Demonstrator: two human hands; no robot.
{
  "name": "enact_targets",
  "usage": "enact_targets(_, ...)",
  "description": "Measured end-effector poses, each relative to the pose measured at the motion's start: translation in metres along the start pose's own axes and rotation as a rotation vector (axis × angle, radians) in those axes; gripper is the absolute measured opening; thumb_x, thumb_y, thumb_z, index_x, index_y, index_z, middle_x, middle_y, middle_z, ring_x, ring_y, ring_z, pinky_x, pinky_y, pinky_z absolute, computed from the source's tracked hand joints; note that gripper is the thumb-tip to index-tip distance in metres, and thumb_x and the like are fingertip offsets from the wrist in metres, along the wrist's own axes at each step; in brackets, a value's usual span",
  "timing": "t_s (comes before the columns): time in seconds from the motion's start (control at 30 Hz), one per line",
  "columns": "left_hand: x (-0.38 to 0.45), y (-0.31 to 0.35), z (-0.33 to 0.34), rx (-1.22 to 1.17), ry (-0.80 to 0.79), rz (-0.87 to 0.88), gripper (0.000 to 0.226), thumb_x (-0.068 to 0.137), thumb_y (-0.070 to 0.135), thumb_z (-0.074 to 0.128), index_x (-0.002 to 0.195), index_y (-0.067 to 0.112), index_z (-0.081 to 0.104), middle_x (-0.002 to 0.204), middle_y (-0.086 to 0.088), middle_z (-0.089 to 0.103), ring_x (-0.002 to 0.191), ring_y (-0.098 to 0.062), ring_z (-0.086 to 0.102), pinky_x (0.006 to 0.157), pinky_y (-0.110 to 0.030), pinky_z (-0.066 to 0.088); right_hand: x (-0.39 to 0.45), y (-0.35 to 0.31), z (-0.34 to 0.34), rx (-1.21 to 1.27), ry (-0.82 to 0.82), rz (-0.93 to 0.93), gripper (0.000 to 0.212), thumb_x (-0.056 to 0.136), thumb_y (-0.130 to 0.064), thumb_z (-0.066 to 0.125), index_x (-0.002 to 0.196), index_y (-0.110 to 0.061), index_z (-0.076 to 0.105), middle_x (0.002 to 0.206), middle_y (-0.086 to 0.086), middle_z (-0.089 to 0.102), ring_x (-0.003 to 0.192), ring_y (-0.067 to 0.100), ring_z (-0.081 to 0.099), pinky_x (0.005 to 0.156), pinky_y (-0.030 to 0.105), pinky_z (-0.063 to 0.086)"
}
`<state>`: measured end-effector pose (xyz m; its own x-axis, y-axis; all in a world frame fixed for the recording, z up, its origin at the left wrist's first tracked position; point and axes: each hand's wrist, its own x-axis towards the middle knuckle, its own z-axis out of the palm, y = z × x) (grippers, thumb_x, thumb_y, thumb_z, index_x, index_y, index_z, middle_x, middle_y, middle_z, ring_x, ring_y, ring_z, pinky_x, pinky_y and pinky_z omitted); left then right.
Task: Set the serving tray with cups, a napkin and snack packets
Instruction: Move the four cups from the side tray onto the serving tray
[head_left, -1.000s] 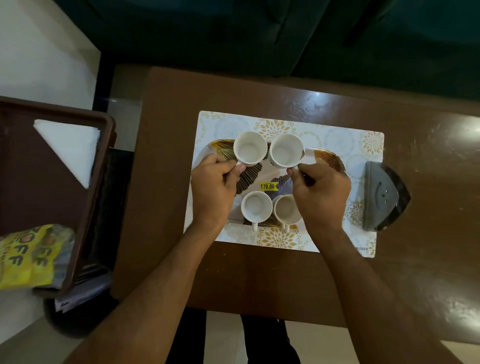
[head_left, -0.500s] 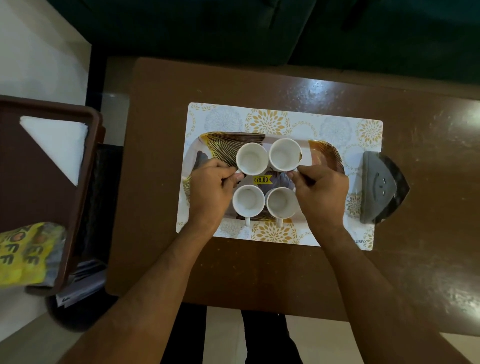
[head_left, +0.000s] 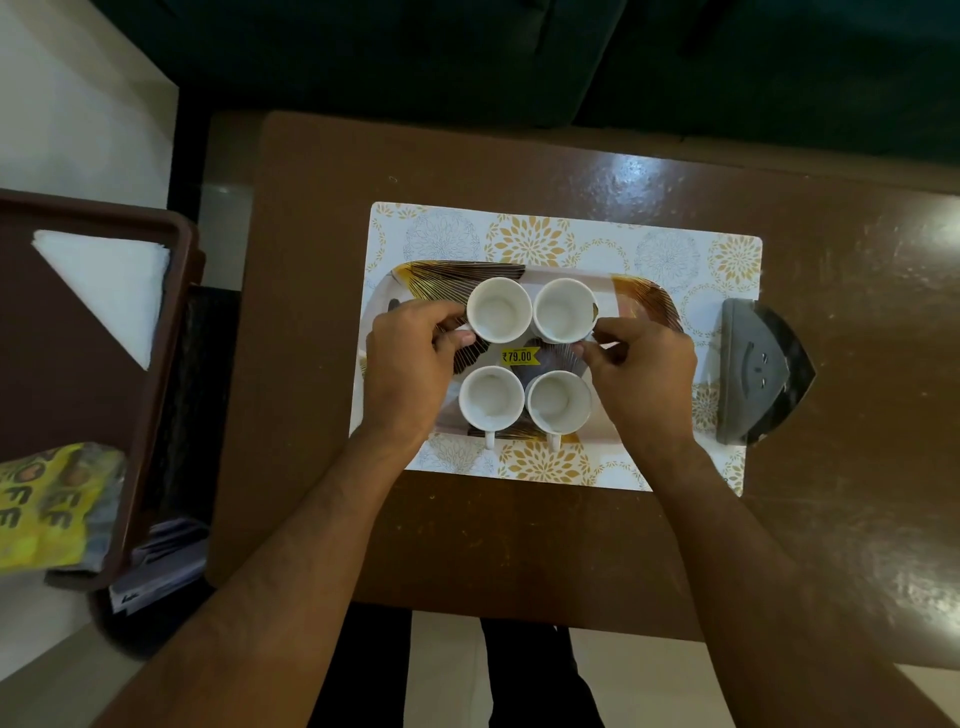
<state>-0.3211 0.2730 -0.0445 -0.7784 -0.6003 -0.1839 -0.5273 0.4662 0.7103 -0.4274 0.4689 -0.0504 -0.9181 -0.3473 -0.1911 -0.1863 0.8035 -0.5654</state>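
Observation:
Several white cups stand in a square on the patterned serving tray (head_left: 644, 299), which lies on a floral placemat (head_left: 670, 254). My left hand (head_left: 410, 364) pinches the handle of the far left cup (head_left: 498, 310). My right hand (head_left: 641, 369) pinches the handle of the far right cup (head_left: 564, 310). The two near cups (head_left: 491, 399) (head_left: 557, 400) stand free, handles pointing toward me. A folded white napkin (head_left: 111, 291) and a yellow snack packet (head_left: 44, 509) lie in a brown tray (head_left: 156, 415) at the left.
A dark grey wedge-shaped holder (head_left: 758, 374) rests on the placemat's right edge. The brown table (head_left: 519, 540) ends just before my legs. Papers (head_left: 161, 561) poke out under the brown tray. A dark green sofa (head_left: 467, 57) runs along the far side.
The view has shifted a little, so the tray sits lower and more central. Both hands still hold the far cups' handles; the two cups look slightly turned.

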Motion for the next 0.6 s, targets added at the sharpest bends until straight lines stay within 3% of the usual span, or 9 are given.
enact_targets(0.1, 0.005, 0.002, -0.005, 0.074, -0.033, 0.033, 0.022, 0.091, 0.011, 0.079, 0.113, 0.015, 0.082, 0.102, -0.007, 0.080, 0.091, -0.028, 0.073, 0.080, -0.049, 0.060, 0.006, -0.002, -0.006, -0.044, -0.040, -0.029, 0.009, 0.090, -0.014, 0.078, 0.097, -0.012, 0.083, 0.092, 0.008, 0.082, 0.075, 0.028, 0.074, 0.074, 0.041, 0.059)
enact_targets(0.2, 0.012, 0.007, -0.010, 0.148, -0.065, 0.073, 0.024, 0.093, 0.006, 0.075, 0.114, 0.016, 0.081, 0.102, -0.009, 0.078, 0.095, -0.029, 0.071, 0.082, -0.050, 0.058, 0.015, -0.005, -0.015, -0.059, -0.094, -0.050, 0.013, 0.089, -0.009, 0.078, 0.100, -0.012, 0.084, 0.093, 0.014, 0.081, 0.076, 0.032, 0.073, 0.079, 0.047, 0.060)
enact_targets(0.37, 0.026, 0.018, -0.010, 0.218, -0.113, 0.077, 0.041, 0.090, -0.011, 0.062, 0.119, 0.013, 0.079, 0.117, -0.012, 0.073, 0.109, -0.031, 0.068, 0.091, -0.050, 0.056, 0.028, -0.017, -0.023, -0.096, -0.155, 0.024, 0.044, 0.087, 0.005, 0.068, 0.128, -0.012, 0.074, 0.120, 0.018, 0.076, 0.101, 0.039, 0.074, 0.097, 0.049, 0.059)
enact_targets(0.47, 0.016, 0.028, -0.007, 0.266, 0.041, -0.001, 0.038, 0.092, -0.003, 0.062, 0.125, 0.012, 0.074, 0.126, -0.010, 0.068, 0.113, -0.030, 0.068, 0.090, -0.036, 0.054, 0.022, -0.030, -0.022, -0.174, -0.003, 0.031, 0.054, 0.082, -0.013, 0.071, 0.136, -0.009, 0.067, 0.125, 0.019, 0.068, 0.105, 0.037, 0.069, 0.086, 0.036, 0.053)
enact_targets(0.53, 0.006, 0.037, -0.001, 0.266, 0.112, -0.082, 0.032, 0.094, 0.017, 0.069, 0.126, 0.013, 0.069, 0.129, -0.008, 0.064, 0.112, -0.026, 0.067, 0.082, -0.026, 0.042, 0.014, -0.040, -0.016, -0.200, 0.061, 0.062, 0.058, 0.082, -0.031, 0.073, 0.134, -0.007, 0.064, 0.123, 0.018, 0.063, 0.102, 0.039, 0.067, 0.078, 0.032, 0.042)
enact_targets(0.6, -0.002, 0.046, 0.009, 0.286, 0.058, -0.142, 0.050, 0.091, 0.040, 0.074, 0.131, 0.014, 0.061, 0.134, -0.009, 0.057, 0.115, -0.027, 0.064, 0.080, -0.028, 0.043, 0.006, -0.047, -0.007, -0.256, 0.024, 0.077, 0.065, 0.082, -0.047, 0.071, 0.132, -0.007, 0.059, 0.121, 0.019, 0.061, 0.103, 0.041, 0.066, 0.075, 0.033, 0.040)
